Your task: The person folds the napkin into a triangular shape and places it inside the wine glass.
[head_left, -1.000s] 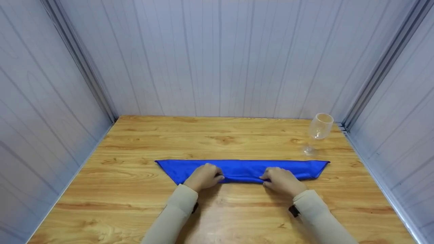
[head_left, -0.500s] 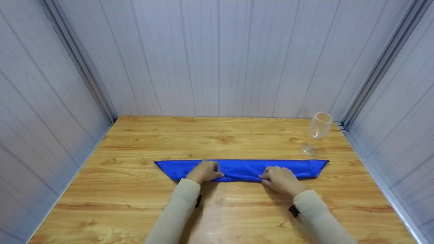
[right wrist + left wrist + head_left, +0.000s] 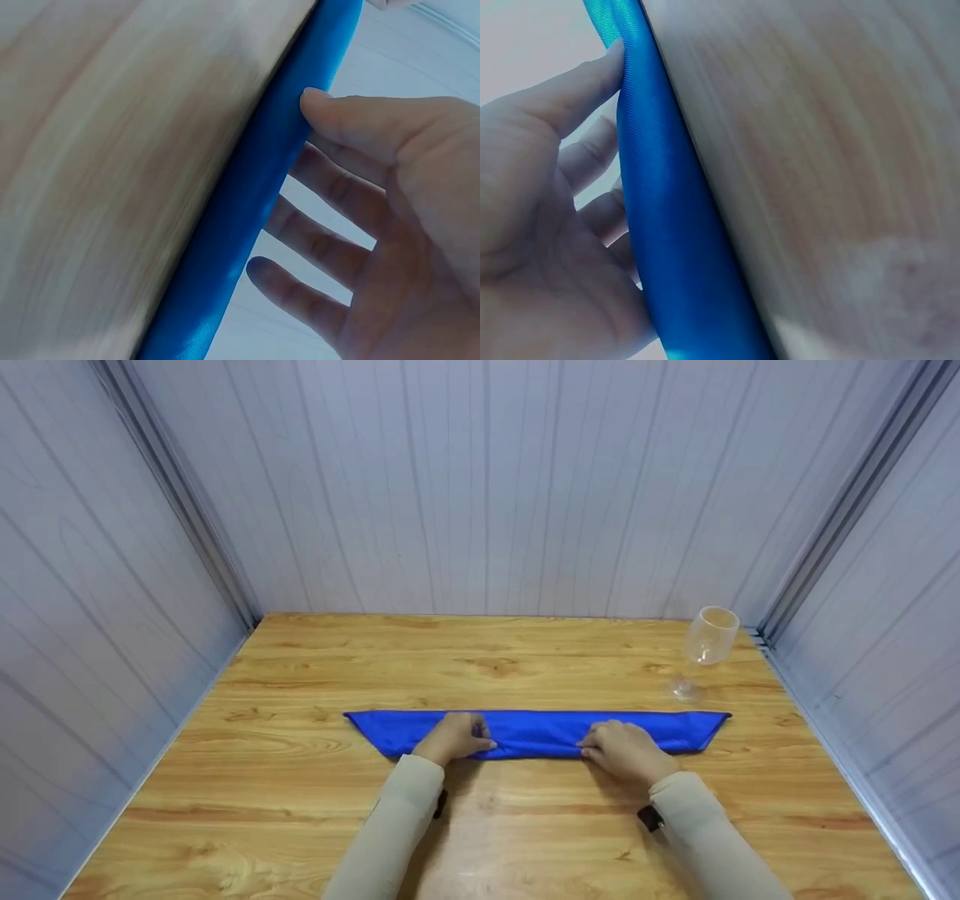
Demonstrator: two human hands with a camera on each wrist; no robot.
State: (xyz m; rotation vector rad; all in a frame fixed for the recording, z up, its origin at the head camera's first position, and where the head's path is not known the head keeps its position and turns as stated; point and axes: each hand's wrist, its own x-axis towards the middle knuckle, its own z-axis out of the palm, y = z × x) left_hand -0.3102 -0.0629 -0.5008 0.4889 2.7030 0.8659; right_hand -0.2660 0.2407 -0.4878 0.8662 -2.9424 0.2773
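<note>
A blue cloth napkin (image 3: 536,730) lies across the table as a long, narrow folded strip with slanted ends. My left hand (image 3: 450,736) pinches its near edge left of the middle. Right of the middle, my right hand (image 3: 626,750) pinches the same edge. In the left wrist view, the thumb of the left hand (image 3: 536,202) lies against the rounded fold of the napkin (image 3: 671,210), fingers bent behind it. The right wrist view has the thumb of the right hand (image 3: 405,195) on the napkin's fold (image 3: 236,195), with the fingertips partly hidden behind the cloth.
A clear stemmed wine glass (image 3: 709,639) stands upright at the back right of the wooden table (image 3: 495,667), beyond the napkin's right end. Pale panelled walls (image 3: 480,487) close off the back and both sides.
The napkin's near edge has been turned a little further from me, so the strip looks slightly narrower and smoother. My left hand has shifted slightly; the right hand has barely moved.
</note>
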